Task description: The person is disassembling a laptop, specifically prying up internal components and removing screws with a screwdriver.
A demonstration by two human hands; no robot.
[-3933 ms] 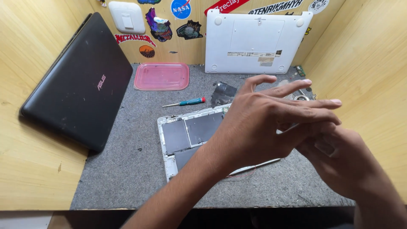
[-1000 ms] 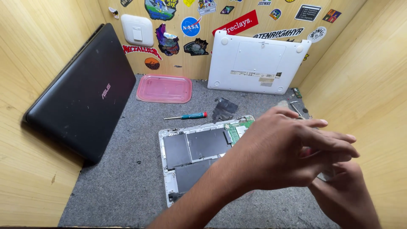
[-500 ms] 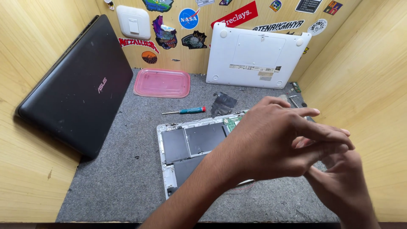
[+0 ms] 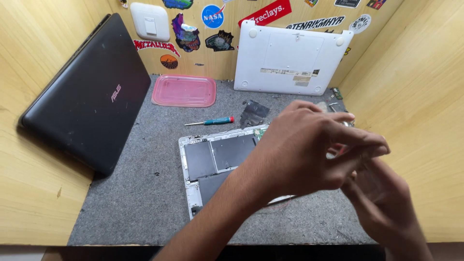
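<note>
Grey felt covers the table (image 4: 121,203), a black laptop (image 4: 87,96) leaning at its left wall. Centre stage lies the opened white laptop (image 4: 212,159), innards up. Above it the left hand (image 4: 309,150) overlaps the right hand (image 4: 382,198), fingers pinched together; what they grip, I cannot tell. Behind rests a small screwdriver (image 4: 210,122).

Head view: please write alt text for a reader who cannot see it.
Two hands, left hand over right hand, meet above an opened white laptop on a grey mat. A screwdriver, pink tray, black laptop and white cover lie around.
</note>
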